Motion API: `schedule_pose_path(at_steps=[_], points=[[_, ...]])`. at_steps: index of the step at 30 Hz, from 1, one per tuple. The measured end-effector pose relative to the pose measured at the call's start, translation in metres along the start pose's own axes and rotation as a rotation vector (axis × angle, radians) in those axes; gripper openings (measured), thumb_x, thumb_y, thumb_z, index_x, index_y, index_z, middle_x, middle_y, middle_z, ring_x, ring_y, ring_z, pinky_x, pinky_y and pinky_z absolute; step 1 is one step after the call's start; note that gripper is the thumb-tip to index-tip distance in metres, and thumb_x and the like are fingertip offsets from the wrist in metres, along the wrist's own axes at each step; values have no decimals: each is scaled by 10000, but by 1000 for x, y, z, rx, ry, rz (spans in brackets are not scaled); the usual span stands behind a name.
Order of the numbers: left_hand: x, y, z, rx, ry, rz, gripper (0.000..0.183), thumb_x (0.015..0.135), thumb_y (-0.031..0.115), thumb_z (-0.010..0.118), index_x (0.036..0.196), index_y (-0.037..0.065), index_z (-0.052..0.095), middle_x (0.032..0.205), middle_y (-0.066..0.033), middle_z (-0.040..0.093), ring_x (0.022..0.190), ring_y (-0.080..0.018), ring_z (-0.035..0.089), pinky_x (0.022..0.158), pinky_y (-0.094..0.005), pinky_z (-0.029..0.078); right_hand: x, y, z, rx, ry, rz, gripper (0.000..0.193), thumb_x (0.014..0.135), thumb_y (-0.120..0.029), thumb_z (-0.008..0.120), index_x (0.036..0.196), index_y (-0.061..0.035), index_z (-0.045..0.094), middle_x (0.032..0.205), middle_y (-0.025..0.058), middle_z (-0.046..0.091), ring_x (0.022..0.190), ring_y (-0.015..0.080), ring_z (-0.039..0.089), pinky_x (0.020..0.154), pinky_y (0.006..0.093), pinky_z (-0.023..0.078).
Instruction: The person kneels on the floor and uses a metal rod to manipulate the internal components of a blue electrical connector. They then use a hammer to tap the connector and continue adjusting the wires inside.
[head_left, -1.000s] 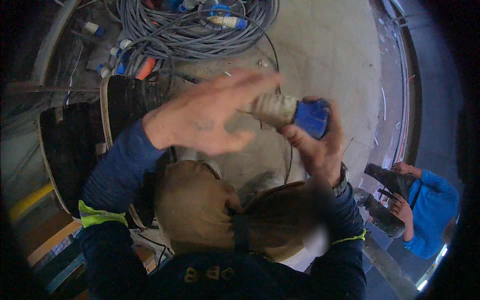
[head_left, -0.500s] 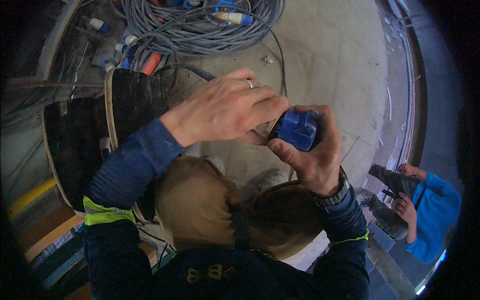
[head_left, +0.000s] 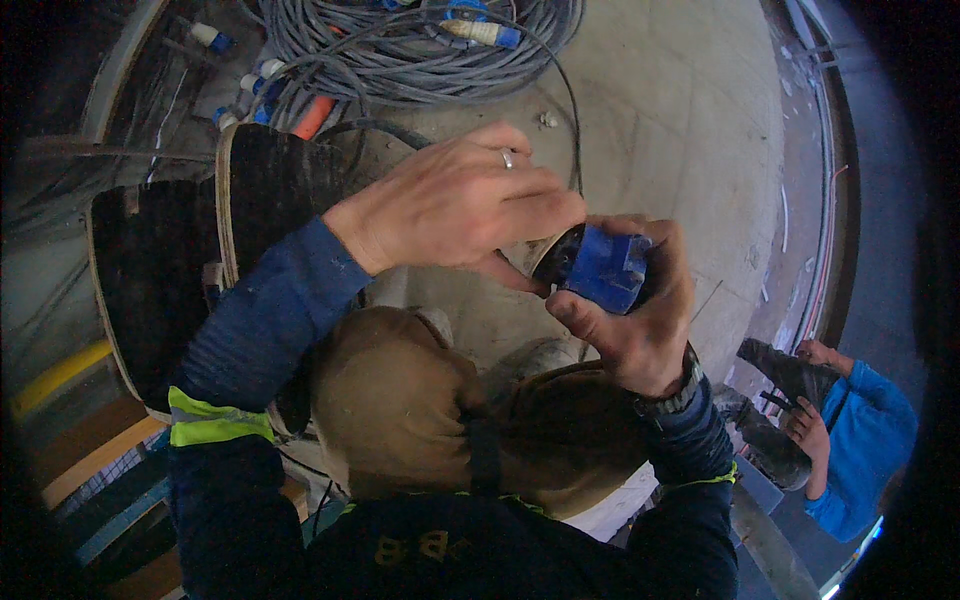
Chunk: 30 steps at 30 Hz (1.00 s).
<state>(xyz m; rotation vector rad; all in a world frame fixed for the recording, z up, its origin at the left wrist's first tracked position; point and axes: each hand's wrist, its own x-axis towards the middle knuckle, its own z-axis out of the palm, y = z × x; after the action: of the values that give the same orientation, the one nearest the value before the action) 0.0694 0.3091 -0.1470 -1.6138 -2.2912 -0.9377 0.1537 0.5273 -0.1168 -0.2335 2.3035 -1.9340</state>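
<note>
A blue industrial power connector [head_left: 604, 268] with a dark collar at its left end is held up in front of my lap. My right hand [head_left: 655, 320] wraps round its blue body, thumb below and fingers behind. From the left, my left hand [head_left: 460, 205] is closed, its thumb and forefinger at the connector's dark end. Whether those fingertips also hold a small part is hidden by the hand. A thin dark cable [head_left: 575, 130] runs down from the coil to behind my left fingertips; its lower end is out of sight.
A big coil of grey cable [head_left: 420, 75] with blue-and-white connectors [head_left: 485, 33] lies on the concrete floor ahead. Black-faced boards with pale edges [head_left: 150, 280] stand at my left. At the far right is another person in a blue top [head_left: 868, 425], holding a dark object.
Both hands and the connector have shifted slightly right, and the connector's dark left end shows more. The other person's hands have moved a little.
</note>
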Motion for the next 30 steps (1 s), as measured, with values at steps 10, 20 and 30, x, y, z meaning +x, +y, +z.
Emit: schedule_pose_path(at_steps=[10,20,30], points=[[1,-3,-1,102,-4,-1,712,564,368,802,1198,116,602,1034,-62,664,940,-266,643,944,-460,465,-8,-3,-2,-58,52,20,630,708,-147,884,1172,-1,484,1068,117,614,954,177,621,839,318,515],[-3,0,-3,53,-5,-45,686,590,381,837,1186,126,614,1050,-65,666,970,-280,637,954,-444,466,-5,4,-8,191,48,243,646,739,-266,865,1166,25,478,1051,137,645,932,194,641,830,325,527],[26,-36,-13,-545,-160,-383,695,659,303,872,1236,64,568,1060,-71,667,975,-209,622,857,-378,504,50,58,-19,1146,-98,495,431,976,-404,491,1130,-7,556,974,122,667,698,264,656,539,313,541]])
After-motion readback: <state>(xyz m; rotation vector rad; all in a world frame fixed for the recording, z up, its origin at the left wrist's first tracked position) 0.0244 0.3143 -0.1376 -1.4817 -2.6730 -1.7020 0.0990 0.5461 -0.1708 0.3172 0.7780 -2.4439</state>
